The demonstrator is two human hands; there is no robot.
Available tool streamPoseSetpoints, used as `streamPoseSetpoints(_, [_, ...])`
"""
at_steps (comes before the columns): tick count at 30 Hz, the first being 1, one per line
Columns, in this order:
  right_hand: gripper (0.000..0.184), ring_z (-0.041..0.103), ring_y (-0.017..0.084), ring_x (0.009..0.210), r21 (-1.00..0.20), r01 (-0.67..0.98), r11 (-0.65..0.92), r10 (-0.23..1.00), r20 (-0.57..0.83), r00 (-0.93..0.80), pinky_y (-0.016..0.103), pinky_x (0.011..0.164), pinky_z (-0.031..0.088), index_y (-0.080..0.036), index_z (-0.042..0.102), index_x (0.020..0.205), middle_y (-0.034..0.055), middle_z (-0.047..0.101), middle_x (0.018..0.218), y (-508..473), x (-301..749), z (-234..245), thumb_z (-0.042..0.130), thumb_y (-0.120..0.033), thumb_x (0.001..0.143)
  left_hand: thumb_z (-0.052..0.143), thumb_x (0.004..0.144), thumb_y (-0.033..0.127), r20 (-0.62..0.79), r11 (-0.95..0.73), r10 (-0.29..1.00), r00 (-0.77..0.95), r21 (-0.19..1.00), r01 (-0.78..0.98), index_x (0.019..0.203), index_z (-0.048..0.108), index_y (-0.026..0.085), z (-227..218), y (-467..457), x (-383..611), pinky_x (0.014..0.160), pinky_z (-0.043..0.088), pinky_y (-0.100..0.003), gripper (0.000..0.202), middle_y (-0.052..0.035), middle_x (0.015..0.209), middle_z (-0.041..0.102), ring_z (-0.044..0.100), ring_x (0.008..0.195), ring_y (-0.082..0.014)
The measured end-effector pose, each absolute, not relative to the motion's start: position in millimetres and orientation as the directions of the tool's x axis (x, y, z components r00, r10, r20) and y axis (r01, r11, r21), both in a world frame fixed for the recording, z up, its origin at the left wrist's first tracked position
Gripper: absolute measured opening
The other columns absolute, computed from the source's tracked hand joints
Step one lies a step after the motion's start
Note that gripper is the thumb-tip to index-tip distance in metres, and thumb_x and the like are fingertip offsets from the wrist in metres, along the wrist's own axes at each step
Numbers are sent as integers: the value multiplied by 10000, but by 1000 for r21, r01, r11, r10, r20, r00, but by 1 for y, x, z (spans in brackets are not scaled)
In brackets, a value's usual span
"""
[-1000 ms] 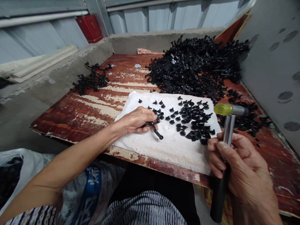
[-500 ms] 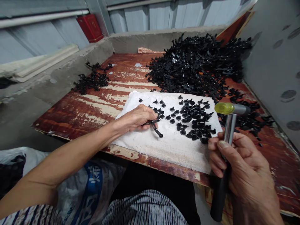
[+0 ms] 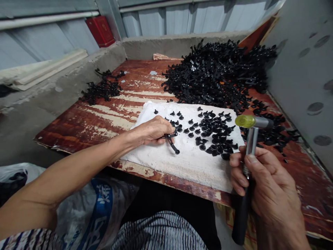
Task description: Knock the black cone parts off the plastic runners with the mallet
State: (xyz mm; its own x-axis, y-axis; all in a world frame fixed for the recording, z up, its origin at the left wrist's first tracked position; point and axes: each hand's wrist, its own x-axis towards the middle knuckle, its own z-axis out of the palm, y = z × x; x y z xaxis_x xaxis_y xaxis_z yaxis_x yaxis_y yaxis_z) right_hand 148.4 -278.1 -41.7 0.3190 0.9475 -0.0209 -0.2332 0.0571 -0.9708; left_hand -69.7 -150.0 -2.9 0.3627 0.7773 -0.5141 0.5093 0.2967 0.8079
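Observation:
My left hand point(image 3: 152, 132) rests on a white foam slab point(image 3: 182, 163) and pinches a small black plastic part point(image 3: 172, 142) against it. Several small black caps point(image 3: 213, 133) lie scattered on the slab just right of that hand. My right hand point(image 3: 262, 184) grips a hammer point(image 3: 247, 166) by its metal shaft and black handle. The hammer stands upright at the slab's right end, its yellow-tipped head point(image 3: 247, 121) above the caps.
A worn red-brown board point(image 3: 99, 121) carries the slab. A large heap of black parts point(image 3: 218, 73) fills the back right, with a smaller heap point(image 3: 100, 90) at back left. A concrete ledge, a red box point(image 3: 100, 30) and a grey wall on the right surround it.
The hammer and my right hand have shifted slightly left and down. My left hand stays on the black part in the same spot.

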Motion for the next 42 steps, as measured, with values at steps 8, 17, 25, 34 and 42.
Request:
streamPoseSetpoints(8, [196,404,58,398,-974,-222,47,948,-26,316,156,284,357,-241,604,958,-27,587,720,-276,148,-48,672,-348,807,495,859,133,-467,197,785,407,811,551,556,610,109,0,-146,-70,289,161,-163,325,20,347,434,319,250,-31])
streamPoseSetpoints(17, [364,626,156,616,-888,442,130,978,188,91,275,505,550,-232,617,1198,46,679,850,-273,145,-40,570,-385,870,507,801,106,-487,195,768,416,796,573,536,566,118,8,-140,-68,291,172,-181,272,-7,417,526,338,260,-35])
streamPoseSetpoints(25, [521,669,226,965,-529,684,502,821,541,-184,421,882,541,-213,484,1404,124,646,1219,-255,127,-10,460,-140,888,520,778,143,-449,149,749,486,830,538,585,599,108,-6,-134,-76,293,178,-182,211,-23,478,560,357,267,-38])
streamPoseSetpoints(34, [568,562,185,598,-429,762,485,842,463,-276,337,569,518,-235,512,1394,61,604,756,-239,124,-13,432,-117,844,505,800,133,-461,178,746,481,833,524,537,562,135,-4,-137,-77,281,152,-175,269,26,314,412,312,231,-48])
streamPoseSetpoints(42, [579,591,193,598,-377,789,486,854,399,-335,374,598,554,-215,480,1415,81,657,822,-239,120,-16,401,-116,850,492,799,120,-497,223,742,450,816,534,547,551,142,-5,-138,-75,284,173,-173,259,35,335,414,311,239,-46])
